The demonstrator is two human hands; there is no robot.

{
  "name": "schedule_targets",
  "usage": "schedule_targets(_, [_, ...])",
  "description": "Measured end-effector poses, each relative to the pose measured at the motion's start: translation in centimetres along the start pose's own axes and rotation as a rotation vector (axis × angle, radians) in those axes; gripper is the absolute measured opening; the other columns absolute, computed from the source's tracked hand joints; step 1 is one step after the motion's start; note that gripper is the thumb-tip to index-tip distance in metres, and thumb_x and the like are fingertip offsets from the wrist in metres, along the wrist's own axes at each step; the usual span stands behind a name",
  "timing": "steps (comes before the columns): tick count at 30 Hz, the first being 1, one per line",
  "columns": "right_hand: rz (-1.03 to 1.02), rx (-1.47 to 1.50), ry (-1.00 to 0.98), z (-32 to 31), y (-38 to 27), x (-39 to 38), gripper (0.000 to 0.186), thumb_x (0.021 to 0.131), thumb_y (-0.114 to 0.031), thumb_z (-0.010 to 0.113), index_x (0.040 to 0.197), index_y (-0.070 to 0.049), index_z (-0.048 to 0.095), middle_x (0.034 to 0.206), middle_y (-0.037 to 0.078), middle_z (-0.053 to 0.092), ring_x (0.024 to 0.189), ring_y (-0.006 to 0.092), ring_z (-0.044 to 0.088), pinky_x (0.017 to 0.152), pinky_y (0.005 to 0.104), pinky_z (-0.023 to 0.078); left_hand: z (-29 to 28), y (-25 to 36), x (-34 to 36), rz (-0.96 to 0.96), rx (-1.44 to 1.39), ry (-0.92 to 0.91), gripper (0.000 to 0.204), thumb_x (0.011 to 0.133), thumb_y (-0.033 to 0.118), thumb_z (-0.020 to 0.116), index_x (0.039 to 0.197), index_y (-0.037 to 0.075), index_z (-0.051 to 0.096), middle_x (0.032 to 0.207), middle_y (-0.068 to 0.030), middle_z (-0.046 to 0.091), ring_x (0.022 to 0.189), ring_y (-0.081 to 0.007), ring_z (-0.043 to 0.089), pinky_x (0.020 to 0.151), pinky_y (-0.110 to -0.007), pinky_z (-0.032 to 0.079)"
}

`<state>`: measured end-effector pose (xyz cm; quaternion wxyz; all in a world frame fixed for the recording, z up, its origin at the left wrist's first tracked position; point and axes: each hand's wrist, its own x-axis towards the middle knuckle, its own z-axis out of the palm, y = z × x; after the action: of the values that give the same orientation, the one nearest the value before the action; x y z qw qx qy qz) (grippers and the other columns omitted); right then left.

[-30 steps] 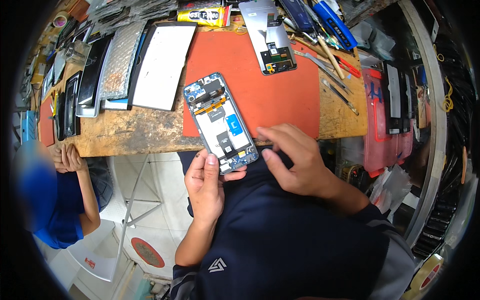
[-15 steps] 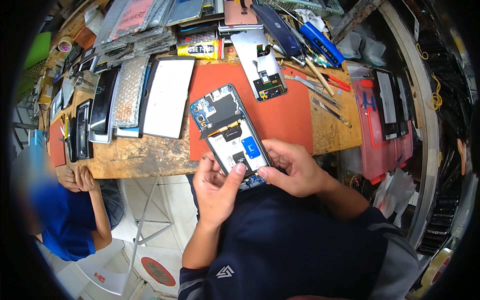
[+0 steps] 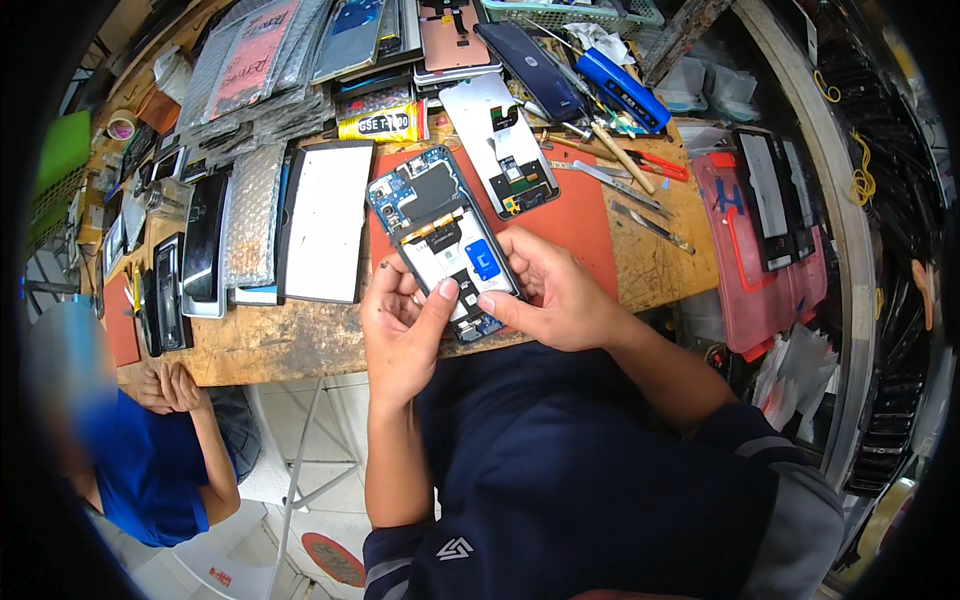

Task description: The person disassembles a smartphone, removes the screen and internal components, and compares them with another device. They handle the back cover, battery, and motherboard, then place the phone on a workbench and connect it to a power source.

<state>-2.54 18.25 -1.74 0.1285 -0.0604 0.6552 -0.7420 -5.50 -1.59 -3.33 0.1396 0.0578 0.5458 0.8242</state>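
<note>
Both hands now grip the opened phone [image 3: 445, 243], fingers [image 3: 443, 292] closed round its lower end.

My wooden workbench [image 3: 300, 345] carries an orange mat [image 3: 585, 225], a white panel [image 3: 325, 220], bubble-wrapped parts [image 3: 250, 215], 2 dark phones [image 3: 185, 270], a yellow glue box [image 3: 378, 124] and tweezers [image 3: 650, 225].

Worn wooden workbench [image 3: 300, 345]; pale, perhaps tiled floor [image 3: 330, 400]

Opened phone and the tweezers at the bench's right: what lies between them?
In the head view, the orange mat and a bare phone frame lie between the opened phone and the tweezers.
</note>
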Motion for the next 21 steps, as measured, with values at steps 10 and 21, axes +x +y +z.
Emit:
schedule_targets(10, [-0.012,0.06,-0.071,-0.6,0.1,0.3,0.038,0.098,0.002,0.065,0.132,0.001,0.048,0.112,0.007,0.067,0.101,0.0066,0.063,0.081,0.0248,0.054,-0.1,-0.6,-0.1,-0.011,-0.011,0.026,0.022,0.106,0.007,0.06,0.125,-0.002,0.057,0.113,-0.0096,0.073,0.1,-0.0087,0.069,0.086,-0.024,0.055])
schedule_targets(21, [0.003,0.062,-0.045,-0.6,-0.2,0.2,0.039,0.098,0.002,0.065,0.133,0.001,0.048,0.112,0.007,0.067,0.097,0.006,0.063,0.078,0.0244,0.055,0.3,0.1,0.0,-0.058,-0.003,0.035,0.031,0.1,0.0,0.067,0.127,-0.003,0.054,0.117,-0.0117,0.072,0.102,-0.0112,0.07,0.088,-0.026,0.057])
